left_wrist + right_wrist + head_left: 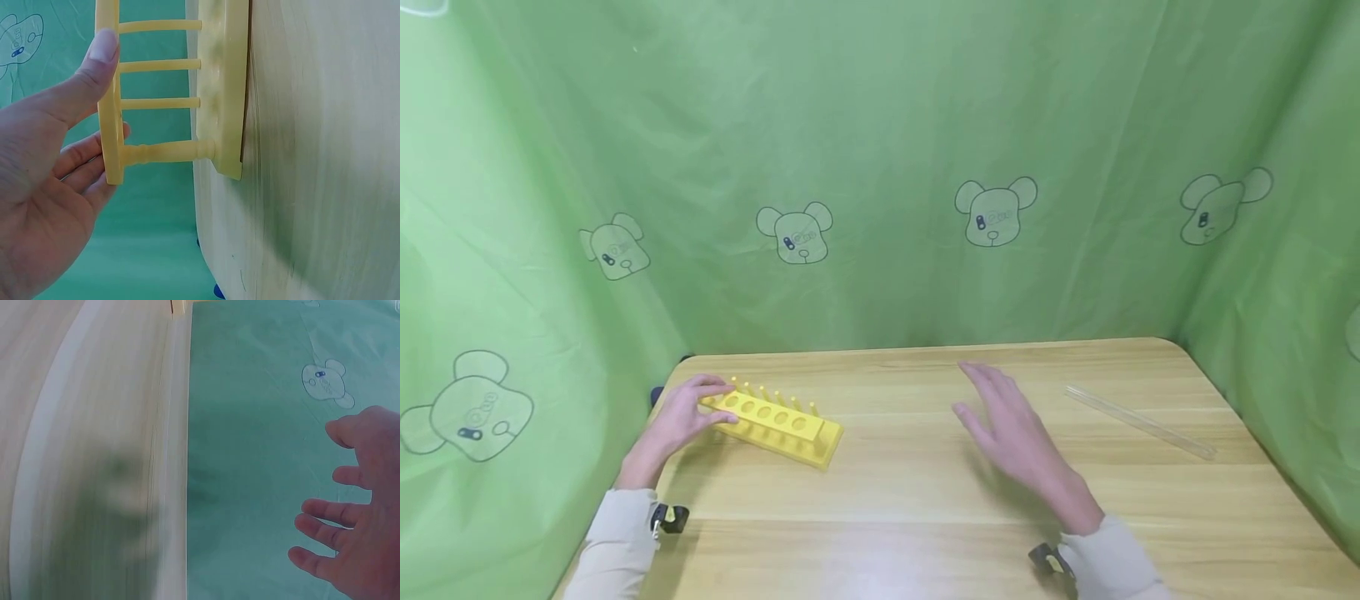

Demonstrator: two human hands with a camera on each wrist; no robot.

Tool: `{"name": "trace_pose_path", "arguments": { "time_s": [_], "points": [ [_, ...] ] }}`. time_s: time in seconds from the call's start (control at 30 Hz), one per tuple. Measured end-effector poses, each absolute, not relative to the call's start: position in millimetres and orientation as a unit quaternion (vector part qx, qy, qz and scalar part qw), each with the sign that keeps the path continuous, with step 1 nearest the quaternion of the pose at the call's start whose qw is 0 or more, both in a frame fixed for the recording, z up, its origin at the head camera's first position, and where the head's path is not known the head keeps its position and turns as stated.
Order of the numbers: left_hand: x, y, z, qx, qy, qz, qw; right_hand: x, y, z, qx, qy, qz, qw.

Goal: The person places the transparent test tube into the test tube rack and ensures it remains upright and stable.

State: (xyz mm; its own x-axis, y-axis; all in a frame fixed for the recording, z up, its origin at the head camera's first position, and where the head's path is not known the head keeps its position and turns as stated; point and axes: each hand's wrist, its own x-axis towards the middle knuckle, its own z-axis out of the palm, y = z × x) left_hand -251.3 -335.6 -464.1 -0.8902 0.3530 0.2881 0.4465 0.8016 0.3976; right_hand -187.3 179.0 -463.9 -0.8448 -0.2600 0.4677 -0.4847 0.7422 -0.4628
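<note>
A yellow test tube rack [775, 423] with a row of round holes and a row of pegs stands on the left part of the table. My left hand [680, 419] grips the left end of its upper plate, thumb on the near side and fingers on the far side. In the left wrist view the thumb presses the rack's plate [110, 134] while the other fingers reach behind it. My right hand [1017, 429] hovers over the table right of the middle, fingers spread and holding nothing. Right of that hand lies a clear glass tube [1138, 421], slanting across the wood.
The wooden table [880, 500] has a rounded far edge that meets a green curtain [880, 283] printed with bear heads. The curtain also hangs along the left and right sides. A small dark wrist mount [670, 517] sits at the left cuff.
</note>
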Motion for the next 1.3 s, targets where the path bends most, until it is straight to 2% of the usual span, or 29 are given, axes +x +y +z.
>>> {"name": "trace_pose_path", "arguments": {
  "time_s": [0.73,1.3],
  "points": [
    [-251.1,-335.3,-464.8,-0.194,-0.946,-0.239,0.099,-185.2,128.2,-460.9,0.235,-0.907,0.306,0.167],
    [-250.8,-333.7,-461.4,-0.201,-0.942,-0.252,0.095,-191.5,77.6,-456.5,0.268,-0.897,0.306,0.171]
  ]
}}
